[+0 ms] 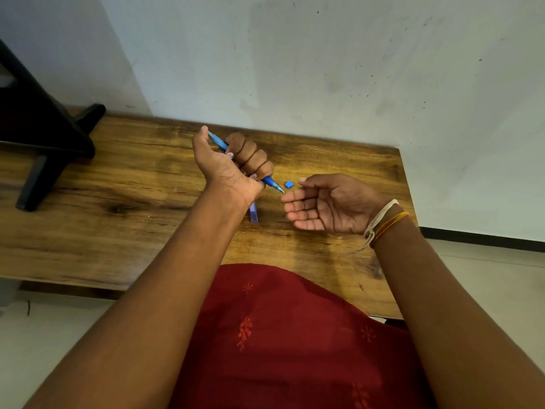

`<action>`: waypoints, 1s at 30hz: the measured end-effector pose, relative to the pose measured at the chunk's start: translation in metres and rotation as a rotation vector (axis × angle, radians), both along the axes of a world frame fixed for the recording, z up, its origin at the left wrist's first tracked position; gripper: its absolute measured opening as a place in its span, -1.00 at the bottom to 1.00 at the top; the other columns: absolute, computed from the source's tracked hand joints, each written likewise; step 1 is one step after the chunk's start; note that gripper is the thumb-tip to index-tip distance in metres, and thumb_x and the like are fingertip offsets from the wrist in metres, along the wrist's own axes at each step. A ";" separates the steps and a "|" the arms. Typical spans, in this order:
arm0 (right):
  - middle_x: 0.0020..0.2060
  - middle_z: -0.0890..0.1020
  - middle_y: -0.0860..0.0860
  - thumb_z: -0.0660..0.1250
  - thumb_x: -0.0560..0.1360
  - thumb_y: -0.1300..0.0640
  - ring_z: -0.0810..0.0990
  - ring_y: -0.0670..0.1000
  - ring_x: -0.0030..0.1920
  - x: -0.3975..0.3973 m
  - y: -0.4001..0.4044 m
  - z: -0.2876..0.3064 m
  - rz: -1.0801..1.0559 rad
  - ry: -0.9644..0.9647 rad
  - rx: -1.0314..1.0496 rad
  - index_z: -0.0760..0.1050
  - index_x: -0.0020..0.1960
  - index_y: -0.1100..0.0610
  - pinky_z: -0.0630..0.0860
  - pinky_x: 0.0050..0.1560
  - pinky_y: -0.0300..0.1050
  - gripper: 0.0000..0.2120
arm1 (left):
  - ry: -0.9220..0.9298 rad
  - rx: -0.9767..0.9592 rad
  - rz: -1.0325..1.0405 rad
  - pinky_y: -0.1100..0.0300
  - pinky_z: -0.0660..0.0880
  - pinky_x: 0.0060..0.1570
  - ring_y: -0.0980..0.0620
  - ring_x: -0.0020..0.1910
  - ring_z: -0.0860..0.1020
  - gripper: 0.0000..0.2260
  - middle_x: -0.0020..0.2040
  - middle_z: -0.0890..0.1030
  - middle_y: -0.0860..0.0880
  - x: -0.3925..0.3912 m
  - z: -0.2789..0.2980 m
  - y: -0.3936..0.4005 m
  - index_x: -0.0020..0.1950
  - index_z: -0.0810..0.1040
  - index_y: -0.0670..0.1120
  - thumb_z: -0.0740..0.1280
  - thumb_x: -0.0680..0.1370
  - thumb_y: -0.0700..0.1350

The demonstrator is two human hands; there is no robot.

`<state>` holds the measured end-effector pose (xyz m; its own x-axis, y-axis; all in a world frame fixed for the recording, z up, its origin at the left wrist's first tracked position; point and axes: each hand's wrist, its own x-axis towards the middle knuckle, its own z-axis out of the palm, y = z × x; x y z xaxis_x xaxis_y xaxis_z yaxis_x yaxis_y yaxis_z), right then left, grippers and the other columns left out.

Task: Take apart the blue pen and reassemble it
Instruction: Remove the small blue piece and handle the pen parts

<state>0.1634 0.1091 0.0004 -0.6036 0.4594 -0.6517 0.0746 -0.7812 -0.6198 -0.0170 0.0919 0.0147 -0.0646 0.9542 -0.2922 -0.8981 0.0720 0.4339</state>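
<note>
Blue pen [272, 183] gripped in left hand [233, 160]; right hand [327, 203] open.

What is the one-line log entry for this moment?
left hand: grips blue pen, tip toward right | right hand: open, palm up | small blue piece, clear cap: on table

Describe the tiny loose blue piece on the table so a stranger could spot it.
On the wooden table, look between the two hands, just beyond the pen's writing tip. The small blue square piece lies flat there, alone on the wood. Unlike the translucent cap nearer the person, it is opaque, square and tiny.
</note>
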 end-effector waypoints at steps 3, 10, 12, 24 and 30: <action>-0.17 0.72 0.18 0.22 0.46 0.05 0.73 0.08 -0.15 -0.002 -0.001 0.000 0.014 0.069 -0.009 0.66 -0.04 0.33 0.66 -0.14 -0.09 -0.62 | 0.007 0.004 0.001 0.36 0.04 -0.56 0.08 -0.66 0.04 -0.43 -0.64 0.10 0.05 0.000 -0.001 0.000 -0.58 0.15 -0.04 -0.08 0.52 0.27; -0.17 0.72 0.18 0.22 0.46 0.03 0.72 0.08 -0.14 0.000 0.000 -0.002 0.000 0.088 -0.011 0.66 -0.03 0.32 0.66 -0.13 -0.09 -0.61 | 0.017 -0.008 0.002 0.36 0.04 -0.54 0.08 -0.66 0.04 -0.45 -0.64 0.09 0.05 -0.002 -0.003 0.000 -0.58 0.15 -0.04 -0.08 0.52 0.24; -0.17 0.72 0.18 0.22 0.46 0.03 0.72 0.09 -0.14 -0.001 0.001 -0.002 -0.005 0.092 -0.014 0.66 -0.02 0.33 0.66 -0.14 -0.09 -0.60 | 0.022 -0.008 0.004 0.36 0.04 -0.55 0.08 -0.65 0.03 -0.46 -0.63 0.09 0.05 -0.002 -0.002 0.000 -0.58 0.15 -0.04 -0.08 0.52 0.24; -0.17 0.72 0.18 0.22 0.48 0.03 0.72 0.09 -0.15 0.000 0.000 -0.001 -0.015 0.079 -0.005 0.66 -0.02 0.33 0.67 -0.13 -0.09 -0.60 | 0.044 0.021 0.006 0.36 0.04 -0.53 0.08 -0.65 0.04 -0.45 -0.63 0.10 0.05 -0.001 -0.003 0.002 -0.57 0.16 -0.04 -0.08 0.52 0.24; -0.16 0.71 0.19 0.23 0.47 0.04 0.72 0.09 -0.14 -0.001 -0.001 0.000 -0.013 0.075 -0.005 0.65 0.00 0.32 0.67 -0.12 -0.08 -0.62 | 0.039 0.045 -0.017 0.33 0.03 -0.54 0.09 -0.65 0.05 -0.43 -0.64 0.12 0.05 -0.002 -0.008 0.003 -0.57 0.18 -0.05 -0.08 0.53 0.27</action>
